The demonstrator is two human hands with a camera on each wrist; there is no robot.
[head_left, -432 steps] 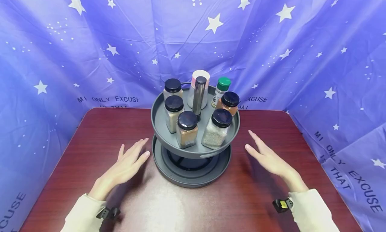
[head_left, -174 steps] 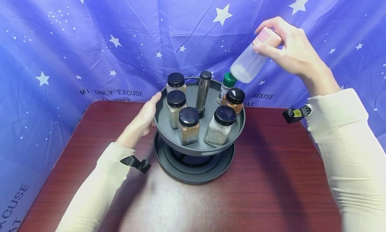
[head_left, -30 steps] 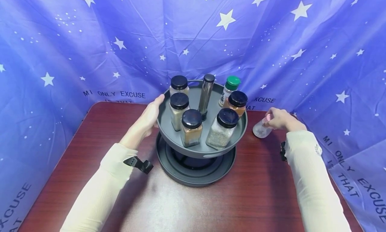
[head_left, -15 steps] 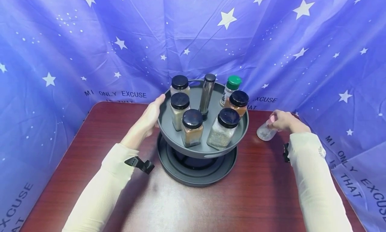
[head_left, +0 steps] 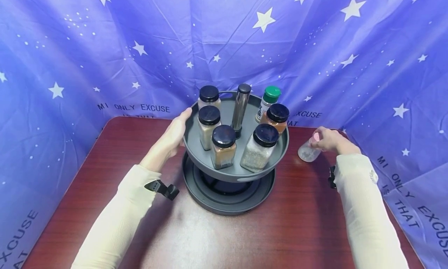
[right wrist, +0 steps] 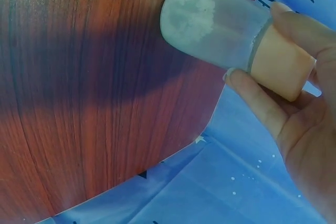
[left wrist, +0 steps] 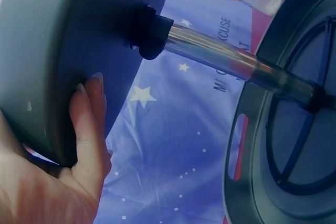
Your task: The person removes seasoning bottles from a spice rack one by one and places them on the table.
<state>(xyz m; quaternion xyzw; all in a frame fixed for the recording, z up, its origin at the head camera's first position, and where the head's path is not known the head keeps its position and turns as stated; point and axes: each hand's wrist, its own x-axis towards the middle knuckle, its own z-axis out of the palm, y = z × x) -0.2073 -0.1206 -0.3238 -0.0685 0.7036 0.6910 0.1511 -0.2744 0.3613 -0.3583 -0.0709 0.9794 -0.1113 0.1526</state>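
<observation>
My left hand (head_left: 172,135) grips the left rim of the round grey upper tray (head_left: 229,176) of a two-tier rack. In the left wrist view, its fingers (left wrist: 89,116) lie against the underside. At the right, my right hand (head_left: 330,140) holds a clear seasoning bottle (head_left: 308,154) by its pink cap (right wrist: 281,62); white contents lie at the bottom. The bottle's base appears to rest on the table. On the upper tray stand several black-lidded spice jars (head_left: 223,146) and a green-capped shaker (head_left: 269,100), around a metal post (head_left: 240,109).
Beneath the upper tray sits the grey lower tray (head_left: 227,210), joined by a metal column (left wrist: 215,51). The rack stands on a dark red wooden table (head_left: 304,230). A blue star-printed curtain (head_left: 157,47) hangs behind and along both sides.
Earlier, both hands were off the rack. Later my left hand took the tray rim, and my right hand lifted the seasoning bottle out and lowered it at the right. It has since shifted slightly right.
</observation>
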